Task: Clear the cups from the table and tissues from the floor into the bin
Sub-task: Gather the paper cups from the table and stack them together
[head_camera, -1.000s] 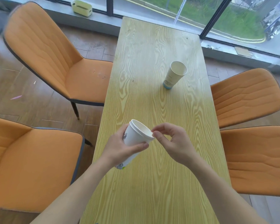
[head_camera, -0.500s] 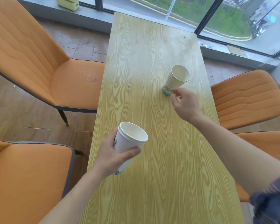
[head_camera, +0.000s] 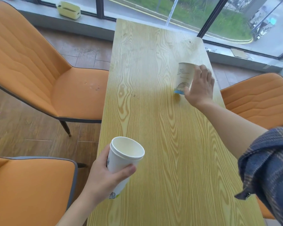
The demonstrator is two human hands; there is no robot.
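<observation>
Cups first: two nested white paper cups (head_camera: 123,162), mouth up and tilted slightly toward the table's far end, sit in the left hand (head_camera: 103,175). Thumb crosses the front of the outer cup, fingers wrap behind; firm grasp, held above the near left edge of the wooden table (head_camera: 153,111). Double rim visible at the top, small printed drawing near the base.

Third paper cup (head_camera: 184,77) stands farther up the table toward its right edge, upright, blue band at the bottom, line drawings on its side. Right hand (head_camera: 199,87) is curled around its right side, fingers over the rim area, thumb low near the base. Motion blur here; the grip looks closed on the cup, and whether the base still touches the wood is unclear.

Rolled-up dark plaid sleeve (head_camera: 266,168) on the right forearm. Orange chairs (head_camera: 39,66) flank the table on both sides. Pale yellow box (head_camera: 69,9) on the window ledge beyond.
</observation>
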